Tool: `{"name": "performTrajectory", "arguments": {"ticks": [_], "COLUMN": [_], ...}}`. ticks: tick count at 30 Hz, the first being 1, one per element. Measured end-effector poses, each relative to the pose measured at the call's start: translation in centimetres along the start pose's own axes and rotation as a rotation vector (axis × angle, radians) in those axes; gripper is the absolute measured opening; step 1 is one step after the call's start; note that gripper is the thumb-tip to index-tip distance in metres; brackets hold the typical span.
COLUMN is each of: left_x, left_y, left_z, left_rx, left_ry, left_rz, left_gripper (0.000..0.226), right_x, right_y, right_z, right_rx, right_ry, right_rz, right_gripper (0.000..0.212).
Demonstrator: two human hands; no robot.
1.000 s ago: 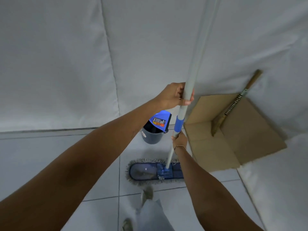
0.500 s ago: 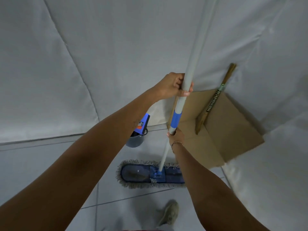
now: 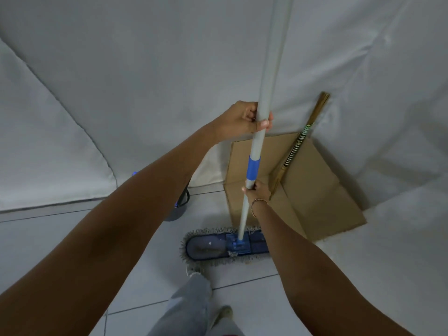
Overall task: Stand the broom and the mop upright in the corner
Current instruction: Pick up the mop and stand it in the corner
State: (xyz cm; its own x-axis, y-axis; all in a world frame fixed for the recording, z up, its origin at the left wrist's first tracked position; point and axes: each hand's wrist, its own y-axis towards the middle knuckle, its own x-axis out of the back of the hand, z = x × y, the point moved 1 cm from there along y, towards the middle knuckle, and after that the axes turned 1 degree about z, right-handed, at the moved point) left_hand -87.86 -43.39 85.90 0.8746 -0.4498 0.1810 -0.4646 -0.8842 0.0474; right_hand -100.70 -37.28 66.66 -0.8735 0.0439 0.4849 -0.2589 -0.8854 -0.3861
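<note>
Mop (image 3: 263, 122) held near upright, grey pole rising out of the top of the view. Blue collar band on the pole between the two hands. Left hand (image 3: 242, 121) wrapped tight around the pole above the band, fingers (image 3: 264, 122) curled over the front. Right hand (image 3: 258, 190) closed around the pole just under the band; thin bracelet (image 3: 258, 204) at the wrist.

Mop head (image 3: 218, 246) flat on the tiled floor (image 3: 60, 238), blue pad with grey fringe, its right end hidden behind the right forearm. It lies just in front of the cardboard's near edge.

Broom (image 3: 299, 141) stands in the corner, leaning against the white padded wall (image 3: 145, 69). Shaft has a black-and-white striped wrap at mid-length, bare wood-coloured stick above. Lower end sits in the fold of a flattened cardboard sheet (image 3: 315, 195) that lines the corner, part on the floor, part up the wall. Bristles not clearly made out.

Dark bucket (image 3: 178, 209) on the floor by the wall, left of the cardboard, mostly hidden behind the left forearm.

Light trouser leg (image 3: 189, 304) and a shoe (image 3: 224, 312) at the bottom edge, near the mop head.
</note>
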Motion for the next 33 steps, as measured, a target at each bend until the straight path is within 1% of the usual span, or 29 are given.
{"name": "performTrajectory", "arguments": {"ticks": [3, 7, 11, 15, 19, 23, 27, 33], "left_x": [0.6, 1.0, 0.2, -0.7, -1.1, -2.2, -3.3, -2.7], "left_y": [4.5, 9.4, 14.3, 17.8, 22.7, 27.9, 32.2, 38.4], "left_z": [0.5, 1.7, 3.8, 5.0, 6.5, 9.2, 13.0, 15.5], "left_rx": [-0.009, -0.029, -0.017, -0.005, 0.029, 0.088, 0.186, 0.253], "left_ry": [0.011, 0.052, 0.063, 0.074, 0.099, 0.188, 0.123, 0.07], "left_rz": [0.016, 0.01, 0.019, 0.007, -0.04, -0.077, -0.121, -0.235], "left_gripper": [0.028, 0.029, 0.027, 0.025, 0.025, 0.024, 0.024, 0.029], "right_x": [1.1, 2.7, 4.2, 5.3, 6.5, 7.6, 7.6, 7.4], "right_y": [4.3, 8.9, 13.5, 17.5, 23.4, 29.2, 34.2, 40.0], "right_z": [1.1, 2.3, 2.4, 2.1, 2.1, 0.9, -1.0, -0.7], "right_rx": [-0.018, -0.051, -0.106, -0.141, -0.138, -0.125, -0.137, -0.084], "right_ry": [-0.004, -0.032, -0.052, -0.078, -0.1, -0.092, -0.101, -0.11], "right_rz": [0.005, 0.084, 0.077, 0.106, 0.192, 0.26, 0.336, 0.335], "right_gripper": [0.029, 0.036, 0.037, 0.038, 0.037, 0.035, 0.035, 0.035]}}
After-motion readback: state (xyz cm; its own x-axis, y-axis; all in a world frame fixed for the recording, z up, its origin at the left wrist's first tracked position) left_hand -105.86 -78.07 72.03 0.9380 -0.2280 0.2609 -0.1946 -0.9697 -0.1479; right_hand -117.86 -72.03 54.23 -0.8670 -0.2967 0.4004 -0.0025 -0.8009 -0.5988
